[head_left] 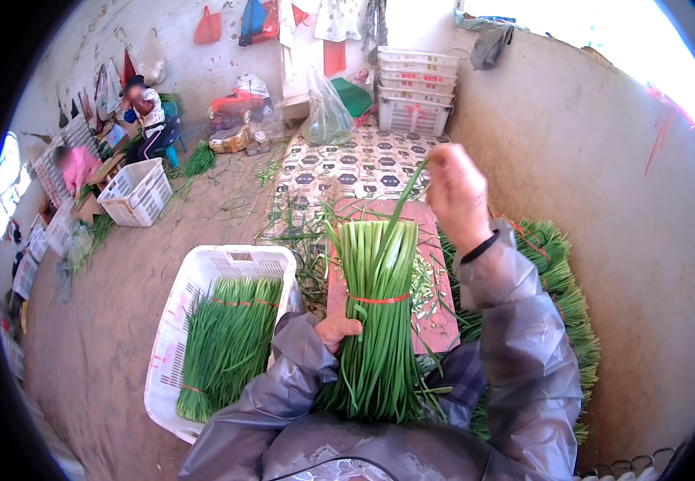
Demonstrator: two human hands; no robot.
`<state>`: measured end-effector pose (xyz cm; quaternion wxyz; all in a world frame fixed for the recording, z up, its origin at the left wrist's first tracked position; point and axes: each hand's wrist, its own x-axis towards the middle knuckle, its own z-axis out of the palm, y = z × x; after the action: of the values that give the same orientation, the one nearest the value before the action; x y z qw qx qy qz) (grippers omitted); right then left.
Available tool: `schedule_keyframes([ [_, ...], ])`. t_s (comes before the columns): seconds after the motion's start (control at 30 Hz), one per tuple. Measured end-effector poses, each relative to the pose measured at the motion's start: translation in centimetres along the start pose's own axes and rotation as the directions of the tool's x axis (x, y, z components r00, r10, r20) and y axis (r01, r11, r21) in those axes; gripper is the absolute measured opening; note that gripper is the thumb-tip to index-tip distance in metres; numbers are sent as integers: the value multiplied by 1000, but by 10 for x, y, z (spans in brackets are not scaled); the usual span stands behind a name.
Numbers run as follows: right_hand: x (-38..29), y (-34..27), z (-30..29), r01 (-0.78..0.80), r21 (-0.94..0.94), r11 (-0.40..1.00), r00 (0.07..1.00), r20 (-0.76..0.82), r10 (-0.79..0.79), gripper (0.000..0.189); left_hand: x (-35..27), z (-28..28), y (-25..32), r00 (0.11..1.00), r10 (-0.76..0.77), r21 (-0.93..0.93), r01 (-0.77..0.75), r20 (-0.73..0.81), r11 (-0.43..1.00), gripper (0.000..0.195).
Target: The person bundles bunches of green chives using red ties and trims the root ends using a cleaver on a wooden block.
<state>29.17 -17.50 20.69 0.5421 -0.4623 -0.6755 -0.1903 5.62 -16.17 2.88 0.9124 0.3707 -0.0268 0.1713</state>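
Observation:
A thick bundle of green garlic chives (377, 349) stands upright against my front, its pale cut ends on top and an orange band (379, 299) around its middle. My left hand (338, 330) grips the bundle from the left, just below the band; most of its fingers are hidden behind the stalks. Raised above the bundle's upper right, my right hand (457, 195) pinches the end of a single loose leaf (404, 201) that slants up out of the bundle. Behind the bundle lies a reddish board (437, 312) strewn with chopped pale stem bits (422, 279).
On the left, a white plastic crate (164, 373) holds banded chive bundles (233, 337). More bundles (555, 288) are piled along the wall at right. Stacked crates (414, 111) stand on patterned sheeting (347, 165). Two people (149, 114) work at the far left near another crate (137, 192).

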Motion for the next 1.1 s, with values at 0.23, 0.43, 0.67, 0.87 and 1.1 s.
schedule_keyframes([
  [0.23,30,40,-95,-244,523,817,776,-400,488,8,-10,-23,-9,970,161,80,-149,-183,986,86],
  [0.43,-23,23,-148,-443,712,545,882,234,410,15,-12,-16,12,966,118,155,-83,-230,984,67],
  [0.67,-44,-53,-26,-298,146,943,852,486,194,41,-2,3,19,967,173,305,-110,-187,946,65],
  [0.87,-53,-49,27,48,-98,994,980,197,-28,13,-1,-3,9,940,238,398,-127,-244,909,76],
  [1.1,-38,-26,-20,-521,207,828,852,76,517,25,-10,-6,19,903,272,467,-93,-333,879,105],
])
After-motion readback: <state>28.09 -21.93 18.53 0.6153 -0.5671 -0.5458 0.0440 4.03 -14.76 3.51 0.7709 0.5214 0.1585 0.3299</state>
